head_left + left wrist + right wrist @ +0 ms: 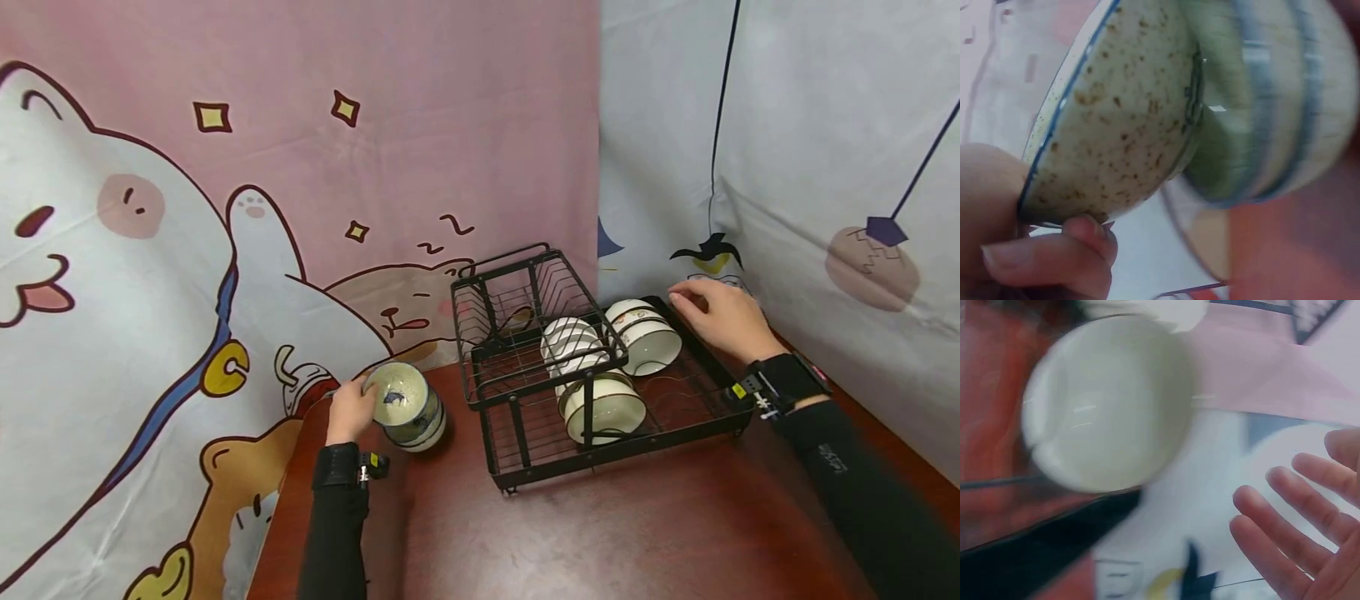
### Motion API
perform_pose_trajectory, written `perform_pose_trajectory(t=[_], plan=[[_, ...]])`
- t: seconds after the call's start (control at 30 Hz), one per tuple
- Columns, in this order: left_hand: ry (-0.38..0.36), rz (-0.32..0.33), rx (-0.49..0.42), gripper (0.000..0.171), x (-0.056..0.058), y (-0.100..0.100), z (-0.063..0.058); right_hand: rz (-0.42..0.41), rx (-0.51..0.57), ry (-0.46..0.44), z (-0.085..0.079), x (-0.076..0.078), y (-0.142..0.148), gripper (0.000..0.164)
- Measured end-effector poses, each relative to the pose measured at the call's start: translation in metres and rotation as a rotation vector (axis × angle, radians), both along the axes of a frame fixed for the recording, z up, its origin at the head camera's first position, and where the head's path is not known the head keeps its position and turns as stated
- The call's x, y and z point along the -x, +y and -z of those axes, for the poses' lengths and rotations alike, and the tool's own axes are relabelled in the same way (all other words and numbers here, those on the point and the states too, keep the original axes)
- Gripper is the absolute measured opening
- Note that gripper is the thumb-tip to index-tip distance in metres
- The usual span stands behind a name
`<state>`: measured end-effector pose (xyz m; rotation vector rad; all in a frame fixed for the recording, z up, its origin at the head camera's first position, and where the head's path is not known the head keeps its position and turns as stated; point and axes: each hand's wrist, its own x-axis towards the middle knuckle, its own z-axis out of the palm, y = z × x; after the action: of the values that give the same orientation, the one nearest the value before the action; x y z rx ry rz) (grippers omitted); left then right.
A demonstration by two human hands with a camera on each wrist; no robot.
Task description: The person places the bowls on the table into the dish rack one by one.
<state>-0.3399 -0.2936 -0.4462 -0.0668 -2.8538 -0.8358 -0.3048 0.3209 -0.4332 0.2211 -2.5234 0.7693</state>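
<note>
My left hand (352, 411) pinches the rim of a speckled, blue-edged bowl (397, 397) between thumb and fingers. In the left wrist view this bowl (1116, 119) is tilted just over a stack of similar bowls (422, 433); whether they touch I cannot tell. My right hand (723, 317) holds nothing, its fingers (1279, 544) spread and nearly straight in the right wrist view. It hovers above the right edge of a black dish rack (540, 477), close to white bowls (651, 346) standing on edge there. The right wrist view shows one white bowl (1110, 403), blurred.
More white bowls (573, 343) stand on edge in the rack, partly behind its bars, with a cream bowl (607, 415) at the front. A raised wire tier (525, 292) covers the rack's left part. Patterned cloths (450, 125) hang behind the reddish-brown table (600, 533).
</note>
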Motion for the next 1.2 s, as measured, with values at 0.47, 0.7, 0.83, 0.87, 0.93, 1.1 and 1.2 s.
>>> perform_pose_trajectory(t=[0.47,0.7,0.83,0.87,0.93,1.1,1.2], plan=[[0.192,-0.040,-0.439,0.030,-0.022,0.034,-0.081,-0.110,0.336,-0.031,-0.079,0.011,-0.026,0.043],[0.196,0.031,-0.619,0.038,-0.029,0.073,-0.091,-0.244,0.375,-0.242,-0.102,0.014,-0.057,0.060],[0.194,0.107,-0.704,0.043,-0.032,0.102,-0.098,-0.340,0.344,-0.323,-0.122,0.014,-0.084,0.064],[0.194,0.130,-0.716,0.044,-0.033,0.109,-0.100,-0.363,0.332,-0.334,-0.125,0.014,-0.092,0.063],[0.182,0.171,-0.741,0.044,-0.036,0.123,-0.105,-0.400,0.306,-0.349,-0.132,0.014,-0.106,0.062],[0.144,0.268,-0.766,0.043,-0.046,0.153,-0.115,-0.497,0.248,-0.364,-0.146,0.005,-0.139,0.060],[0.126,0.329,-0.777,0.042,-0.051,0.167,-0.118,-0.567,0.229,-0.364,-0.150,-0.003,-0.158,0.060]])
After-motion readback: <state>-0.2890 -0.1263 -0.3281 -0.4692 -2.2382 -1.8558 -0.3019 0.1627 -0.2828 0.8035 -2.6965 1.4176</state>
